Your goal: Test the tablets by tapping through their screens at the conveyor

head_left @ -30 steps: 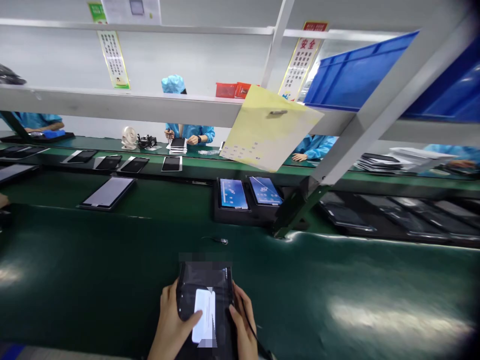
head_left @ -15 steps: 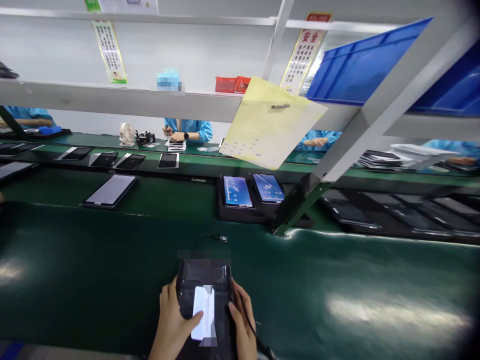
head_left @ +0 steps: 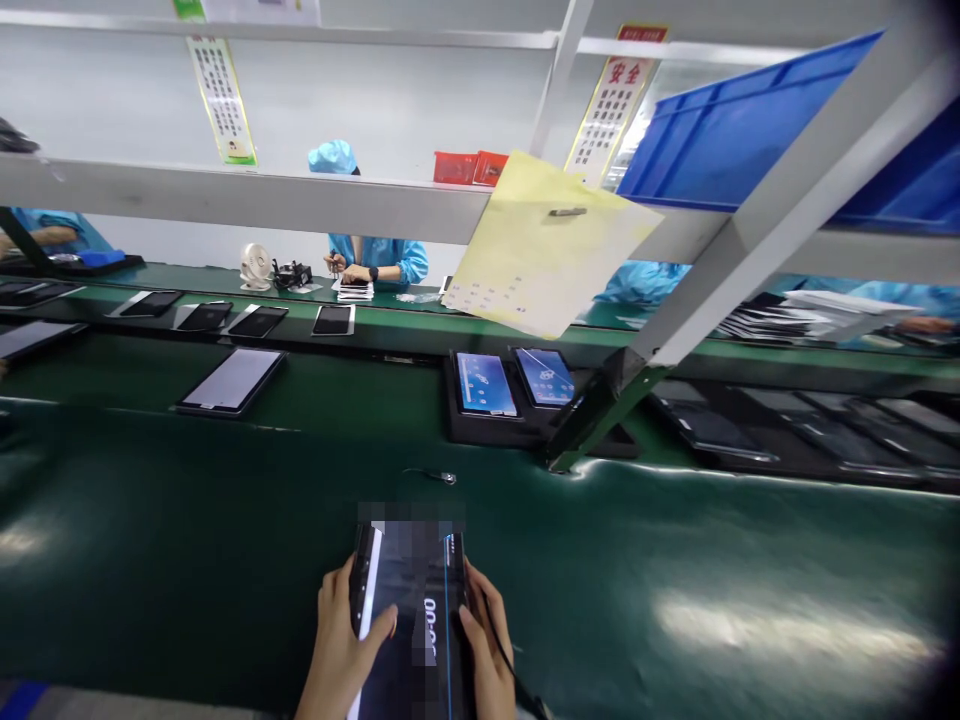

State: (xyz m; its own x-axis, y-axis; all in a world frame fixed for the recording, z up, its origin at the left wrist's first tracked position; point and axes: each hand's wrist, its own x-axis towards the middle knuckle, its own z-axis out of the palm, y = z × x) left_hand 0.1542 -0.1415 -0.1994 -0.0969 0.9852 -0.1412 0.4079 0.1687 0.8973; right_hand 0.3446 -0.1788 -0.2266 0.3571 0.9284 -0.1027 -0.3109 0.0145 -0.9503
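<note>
A dark tablet (head_left: 411,600) lies lengthwise on the green bench at the bottom centre, its screen lit with white digits and a thin blue line. My left hand (head_left: 339,650) grips its left edge, thumb resting on the glass. My right hand (head_left: 486,655) holds the right edge, thumb on the screen, with a thin black cable (head_left: 504,655) running across the back of the hand. A small loose cable end (head_left: 439,477) lies on the bench just beyond the tablet.
A black tray (head_left: 525,432) holds two lit tablets (head_left: 486,384) behind. More tablets (head_left: 231,380) lie along the green conveyor. A slanted white post (head_left: 675,320), a yellow sheet (head_left: 544,250) and blue bins (head_left: 720,140) hang overhead. People in blue coats (head_left: 375,262) work opposite.
The white window on the tablet's screen has gone; a dark screen with digits shows instead. My left thumb has slid toward the left edge. The view drifted slightly.
</note>
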